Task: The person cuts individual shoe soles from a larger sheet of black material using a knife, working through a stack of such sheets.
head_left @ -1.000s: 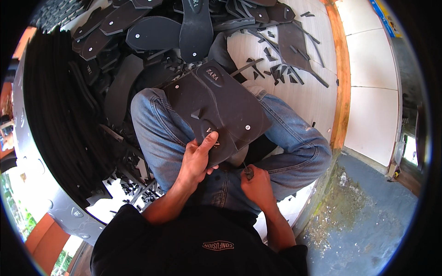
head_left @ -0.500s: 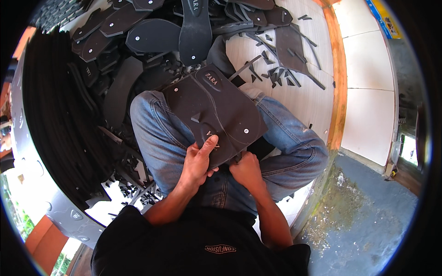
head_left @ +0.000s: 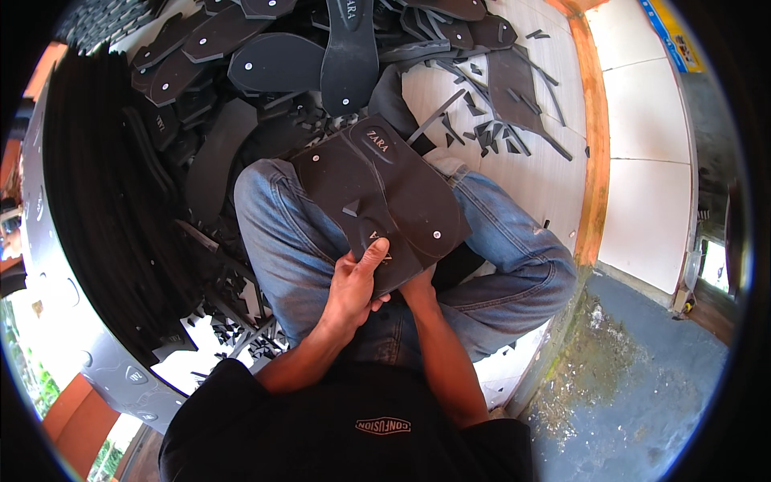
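A black foam sheet (head_left: 418,201), printed with curved sole outlines and marked with small white dots, lies tilted over my lap. My left hand (head_left: 352,283) grips its near left edge, thumb on top and fingers curled beneath. A small dark foam scrap (head_left: 351,209) rests on the sheet just beyond that thumb. My right hand (head_left: 418,291) reaches under the near edge; its fingers are hidden by the sheet, so what they hold, if anything, does not show.
Cut black foam soles (head_left: 273,63) are heaped beyond my knees. A tall stack of dark sheets (head_left: 96,201) stands at my left. Thin foam offcuts (head_left: 490,132) litter the pale floor at the far right, beside a wooden edge strip (head_left: 596,145). My crossed legs (head_left: 514,273) surround the work.
My right hand has slid farther under the foam sheet, hiding its fingers and knuckles. My left hand keeps its grip. The whole view has shifted slightly.
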The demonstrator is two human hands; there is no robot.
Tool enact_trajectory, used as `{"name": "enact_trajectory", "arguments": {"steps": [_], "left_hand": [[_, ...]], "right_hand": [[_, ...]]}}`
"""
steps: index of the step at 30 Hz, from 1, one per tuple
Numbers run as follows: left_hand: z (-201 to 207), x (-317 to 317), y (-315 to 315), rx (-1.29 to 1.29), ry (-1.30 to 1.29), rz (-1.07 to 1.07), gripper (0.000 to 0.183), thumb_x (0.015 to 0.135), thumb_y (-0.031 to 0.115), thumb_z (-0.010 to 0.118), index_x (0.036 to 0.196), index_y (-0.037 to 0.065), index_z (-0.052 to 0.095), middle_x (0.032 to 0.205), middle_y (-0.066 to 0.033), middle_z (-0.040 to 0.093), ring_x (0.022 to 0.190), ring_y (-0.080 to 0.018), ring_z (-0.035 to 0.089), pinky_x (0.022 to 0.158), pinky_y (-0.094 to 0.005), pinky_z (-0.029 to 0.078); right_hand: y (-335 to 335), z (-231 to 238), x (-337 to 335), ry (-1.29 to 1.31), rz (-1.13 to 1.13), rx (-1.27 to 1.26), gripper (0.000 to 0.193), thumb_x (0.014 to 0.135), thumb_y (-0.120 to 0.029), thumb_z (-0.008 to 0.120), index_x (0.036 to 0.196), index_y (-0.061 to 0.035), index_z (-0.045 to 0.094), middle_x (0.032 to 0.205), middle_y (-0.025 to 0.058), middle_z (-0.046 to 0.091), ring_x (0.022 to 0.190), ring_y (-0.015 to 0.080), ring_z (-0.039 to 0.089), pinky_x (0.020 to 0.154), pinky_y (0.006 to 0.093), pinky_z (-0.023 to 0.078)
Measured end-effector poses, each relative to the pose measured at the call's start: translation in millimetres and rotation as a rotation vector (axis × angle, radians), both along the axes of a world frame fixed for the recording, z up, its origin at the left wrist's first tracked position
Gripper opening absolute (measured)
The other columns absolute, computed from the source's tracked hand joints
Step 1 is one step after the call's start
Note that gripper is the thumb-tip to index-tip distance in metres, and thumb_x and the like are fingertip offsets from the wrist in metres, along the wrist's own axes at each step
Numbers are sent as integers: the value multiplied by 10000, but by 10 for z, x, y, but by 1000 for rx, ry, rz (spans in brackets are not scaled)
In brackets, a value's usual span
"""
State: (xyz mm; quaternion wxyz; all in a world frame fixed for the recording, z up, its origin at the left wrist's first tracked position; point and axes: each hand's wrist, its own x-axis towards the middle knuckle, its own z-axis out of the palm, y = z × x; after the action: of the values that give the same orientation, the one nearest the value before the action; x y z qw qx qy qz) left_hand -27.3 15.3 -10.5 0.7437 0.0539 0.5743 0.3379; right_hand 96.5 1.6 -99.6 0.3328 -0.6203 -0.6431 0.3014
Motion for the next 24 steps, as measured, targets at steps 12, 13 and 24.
{"name": "enact_trajectory", "arguments": {"steps": [12, 13, 24], "left_hand": [[11, -219, -103, -2, -22, -29, 375, 838, 417, 637, 886, 52, 567, 628, 1, 555, 362, -79, 468, 269, -191, 324], [6, -237, -113, 5, -33, -35, 372, 839, 416, 635, 887, 53, 568, 630, 4, 556, 362, -75, 467, 268, -189, 323], [8, -487, -235, -31, -80, -89, 385, 812, 437, 658, 866, 64, 576, 605, 21, 560, 367, -60, 472, 268, -181, 328]], "right_hand": [[-24, -311, 23, 524, -39, -164, 387, 906, -205, 536, 1248, -28, 497, 1254, 118, 514, 1144, 242, 491, 975, 360, 367], [0, -352, 15, 623, -68, -194, 371, 918, -223, 521, 1231, -23, 509, 1229, 114, 532, 1114, 229, 511, 957, 350, 383], [464, -231, -37, 775, -116, -406, 367, 930, -270, 498, 1191, -13, 526, 1172, 111, 559, 1055, 209, 535, 922, 330, 404]]}}
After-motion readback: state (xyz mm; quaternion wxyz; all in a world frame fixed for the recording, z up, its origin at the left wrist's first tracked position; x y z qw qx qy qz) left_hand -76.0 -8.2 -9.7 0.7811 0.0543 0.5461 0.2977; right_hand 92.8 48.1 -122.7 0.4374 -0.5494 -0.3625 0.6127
